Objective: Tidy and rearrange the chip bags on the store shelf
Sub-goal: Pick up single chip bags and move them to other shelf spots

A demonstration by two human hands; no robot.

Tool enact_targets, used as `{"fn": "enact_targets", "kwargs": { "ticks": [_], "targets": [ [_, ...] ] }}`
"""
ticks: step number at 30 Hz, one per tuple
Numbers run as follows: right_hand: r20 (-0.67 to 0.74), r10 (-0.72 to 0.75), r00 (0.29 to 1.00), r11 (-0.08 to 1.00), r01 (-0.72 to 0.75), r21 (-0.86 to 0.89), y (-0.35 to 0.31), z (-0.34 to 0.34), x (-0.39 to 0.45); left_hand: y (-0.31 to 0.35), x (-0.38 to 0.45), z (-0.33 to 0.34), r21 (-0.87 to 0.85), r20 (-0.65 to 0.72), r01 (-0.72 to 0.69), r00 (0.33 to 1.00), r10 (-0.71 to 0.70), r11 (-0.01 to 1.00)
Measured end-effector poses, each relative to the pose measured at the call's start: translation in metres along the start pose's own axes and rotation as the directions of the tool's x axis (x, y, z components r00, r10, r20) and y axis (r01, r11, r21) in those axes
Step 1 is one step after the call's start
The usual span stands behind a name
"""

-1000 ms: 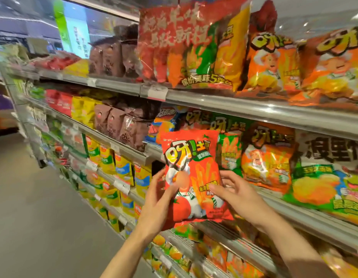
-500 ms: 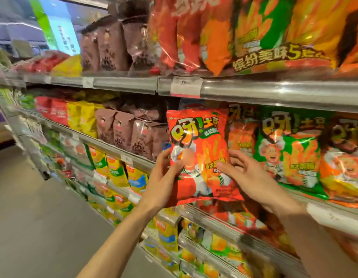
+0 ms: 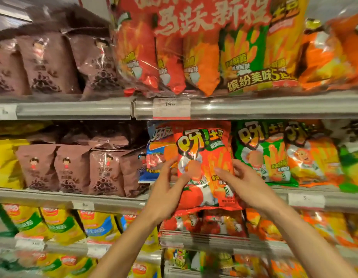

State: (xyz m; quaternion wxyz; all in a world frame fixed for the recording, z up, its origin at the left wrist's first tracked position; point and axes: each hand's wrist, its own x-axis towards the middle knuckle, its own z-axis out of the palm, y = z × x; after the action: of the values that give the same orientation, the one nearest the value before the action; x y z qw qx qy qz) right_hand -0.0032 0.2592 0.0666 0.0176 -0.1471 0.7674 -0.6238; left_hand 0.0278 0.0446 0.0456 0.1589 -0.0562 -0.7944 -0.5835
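A red-orange chip bag (image 3: 204, 157) with a tomato and fries printed on it stands upright at the front of the middle shelf (image 3: 105, 199), between a blue bag (image 3: 154, 157) and a green bag (image 3: 262, 155). My left hand (image 3: 168, 189) grips its left edge. My right hand (image 3: 244, 183) lies over its right side, fingers spread on the front. The bag's lower edge hangs past the shelf lip.
Brown snack bags (image 3: 73, 169) and yellow bags (image 3: 3, 161) fill the middle shelf to the left. Orange bags (image 3: 312, 157) sit right of the green one. A big multipack (image 3: 204, 47) rests on the upper shelf with a price tag (image 3: 171, 108) below. Yellow bags (image 3: 59, 223) line the lower shelf.
The view has come closer and turned square to the shelf. Both hands carried the red-orange bag up and in, from in front of the shelf to between the blue and green bags.
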Motion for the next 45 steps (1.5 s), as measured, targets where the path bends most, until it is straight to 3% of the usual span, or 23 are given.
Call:
{"fn": "enact_targets", "kwargs": {
  "ticks": [4,9,12,15,21,29,37,45],
  "targets": [
    [-0.165,-0.013,0.986,0.998,0.003,-0.060,-0.004,0.010,-0.004,-0.005,0.012,-0.017,0.057,-0.007,-0.075,0.997,0.076,0.996],
    [-0.325,0.004,0.946,0.998,-0.025,-0.061,-0.003,0.019,-0.011,-0.042,0.037,-0.053,0.333,-0.225,-0.133,0.950,0.215,0.934],
    [-0.355,-0.006,0.935,0.998,-0.015,-0.057,-0.006,0.026,-0.017,-0.048,0.048,-0.064,0.385,-0.170,-0.093,0.971,0.169,0.918],
    [-0.374,-0.010,0.927,1.000,0.004,-0.017,-0.006,0.028,-0.022,-0.048,0.056,-0.064,0.388,-0.121,-0.053,0.987,0.108,0.920],
    [-0.379,0.002,0.925,1.000,-0.007,-0.010,-0.004,0.021,-0.031,-0.055,0.064,-0.073,0.196,-0.229,0.000,0.972,0.045,0.981],
    [-0.367,0.012,0.930,1.000,-0.014,-0.001,-0.001,0.021,-0.027,-0.044,0.063,-0.075,0.128,-0.044,-0.019,0.999,0.025,0.992],
    [-0.412,-0.001,0.911,0.997,-0.032,-0.072,0.001,0.008,-0.019,-0.027,0.056,-0.095,-0.020,-0.222,-0.073,0.973,0.067,0.997],
    [-0.427,-0.045,0.903,0.988,-0.024,-0.155,-0.020,0.032,0.011,-0.021,0.013,-0.139,0.076,-0.301,-0.087,0.948,0.106,0.993]
  ]
}}
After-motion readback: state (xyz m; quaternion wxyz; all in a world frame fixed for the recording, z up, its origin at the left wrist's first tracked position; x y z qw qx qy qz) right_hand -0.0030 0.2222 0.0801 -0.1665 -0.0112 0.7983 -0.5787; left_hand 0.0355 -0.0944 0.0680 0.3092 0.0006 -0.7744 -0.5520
